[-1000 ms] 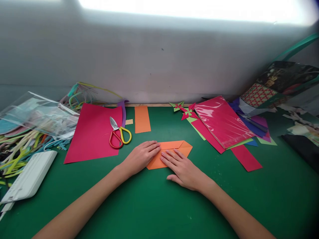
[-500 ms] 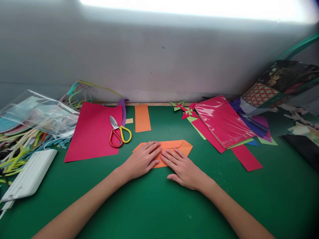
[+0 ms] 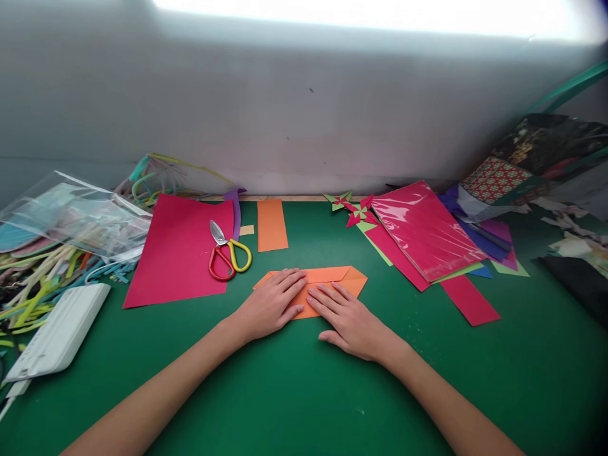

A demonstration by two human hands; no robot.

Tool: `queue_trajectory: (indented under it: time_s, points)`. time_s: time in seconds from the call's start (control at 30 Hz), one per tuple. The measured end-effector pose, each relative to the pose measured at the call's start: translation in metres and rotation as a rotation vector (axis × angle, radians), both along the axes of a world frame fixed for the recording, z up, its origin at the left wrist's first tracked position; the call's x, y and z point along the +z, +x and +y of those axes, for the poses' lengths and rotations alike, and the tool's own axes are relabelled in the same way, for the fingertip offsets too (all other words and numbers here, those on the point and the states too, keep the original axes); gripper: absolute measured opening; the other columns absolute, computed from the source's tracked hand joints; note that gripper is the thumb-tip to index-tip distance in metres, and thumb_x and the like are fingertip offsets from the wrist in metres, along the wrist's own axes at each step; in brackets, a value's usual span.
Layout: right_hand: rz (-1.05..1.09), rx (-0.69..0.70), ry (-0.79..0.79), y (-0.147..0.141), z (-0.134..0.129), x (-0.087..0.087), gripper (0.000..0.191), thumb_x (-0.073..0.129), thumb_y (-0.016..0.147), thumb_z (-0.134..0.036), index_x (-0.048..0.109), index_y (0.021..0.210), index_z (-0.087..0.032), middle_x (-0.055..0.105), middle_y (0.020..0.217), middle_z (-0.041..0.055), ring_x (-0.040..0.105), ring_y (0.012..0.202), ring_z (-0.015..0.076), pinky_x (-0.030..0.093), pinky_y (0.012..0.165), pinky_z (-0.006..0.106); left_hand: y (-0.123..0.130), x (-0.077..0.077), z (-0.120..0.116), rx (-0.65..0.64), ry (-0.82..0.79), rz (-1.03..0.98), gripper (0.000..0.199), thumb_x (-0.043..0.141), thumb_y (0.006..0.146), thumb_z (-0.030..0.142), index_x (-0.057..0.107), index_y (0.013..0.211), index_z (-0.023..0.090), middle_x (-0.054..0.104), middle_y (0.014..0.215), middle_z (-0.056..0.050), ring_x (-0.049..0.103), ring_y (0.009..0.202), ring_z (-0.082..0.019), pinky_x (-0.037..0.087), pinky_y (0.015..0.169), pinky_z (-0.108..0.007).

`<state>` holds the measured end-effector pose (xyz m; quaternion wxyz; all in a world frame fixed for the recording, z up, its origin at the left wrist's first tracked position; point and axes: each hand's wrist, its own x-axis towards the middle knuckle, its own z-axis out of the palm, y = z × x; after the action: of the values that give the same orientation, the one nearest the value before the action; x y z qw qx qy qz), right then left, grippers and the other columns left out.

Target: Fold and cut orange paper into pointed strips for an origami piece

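A folded sheet of orange paper lies on the green table in front of me, its upper edge turned down and its ends pointed. My left hand rests flat over its left part, fingers stretched to the right. On the lower right part lies my right hand, fingers extended and thumb apart. The fingertips of both hands are close together near the paper's middle. Beneath the hands, some of the paper is hidden.
Scissors lie on a red sheet at left. Behind is an orange strip. Folded red-green stars sit beside a wrapped red paper pack. A white power strip and colourful pipe cleaners occupy the far left.
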<state>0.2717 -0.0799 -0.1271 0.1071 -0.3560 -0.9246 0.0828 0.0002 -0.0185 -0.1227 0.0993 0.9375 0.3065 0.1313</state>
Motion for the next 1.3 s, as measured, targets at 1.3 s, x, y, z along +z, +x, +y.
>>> queue_trajectory:
  time_s: [1.3]
  points:
    - [-0.053,-0.081,-0.011,0.037,-0.047,0.018,0.064,0.051,0.11,-0.04,0.028,0.167,-0.024,0.045,0.165,0.0052,0.035,0.157,0.0303,0.026,0.129,0.06,-0.002,-0.006,0.005,-0.006,0.002,0.009,0.062,0.055,0.106,0.047,0.043,0.16,0.021,0.047,0.164,-0.011,0.043,0.152,-0.032,0.04,0.124,-0.049]
